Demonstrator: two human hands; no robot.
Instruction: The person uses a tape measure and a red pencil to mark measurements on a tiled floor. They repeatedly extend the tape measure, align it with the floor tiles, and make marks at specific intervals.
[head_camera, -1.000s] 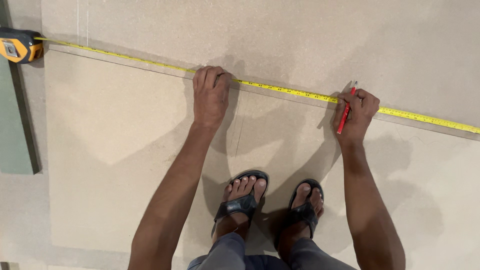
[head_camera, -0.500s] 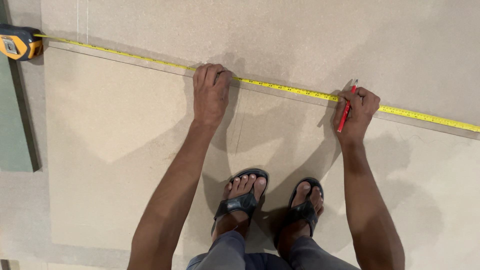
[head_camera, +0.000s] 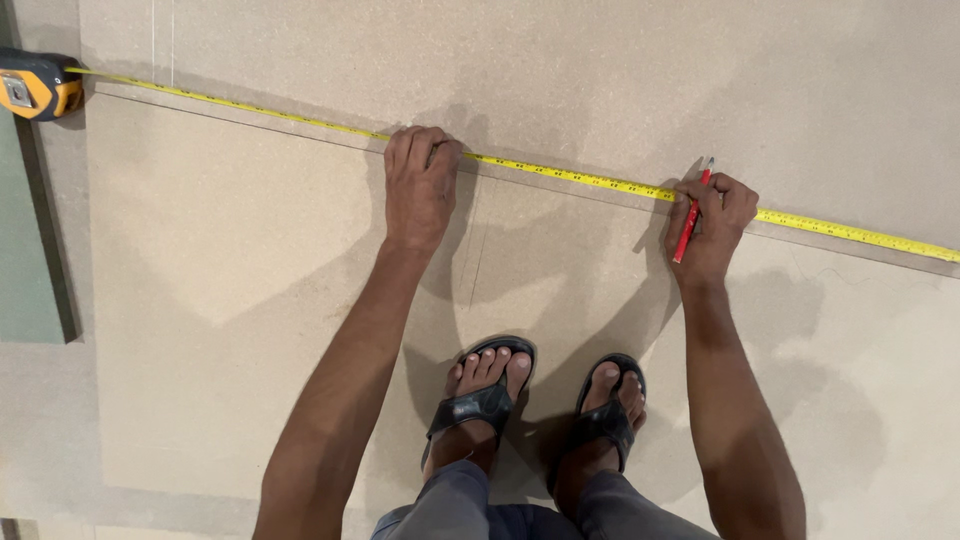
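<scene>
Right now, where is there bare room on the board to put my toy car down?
Bare board lies between the tape measure case and the left hand, below the yellow tape. It is crowded between both hands, where the right hand holds a red pencil, and around the sandalled feet.

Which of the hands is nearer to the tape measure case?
Left. The left hand presses on the yellow tape about midway along it. The right hand, holding a red pencil, is farther from the case.
</scene>
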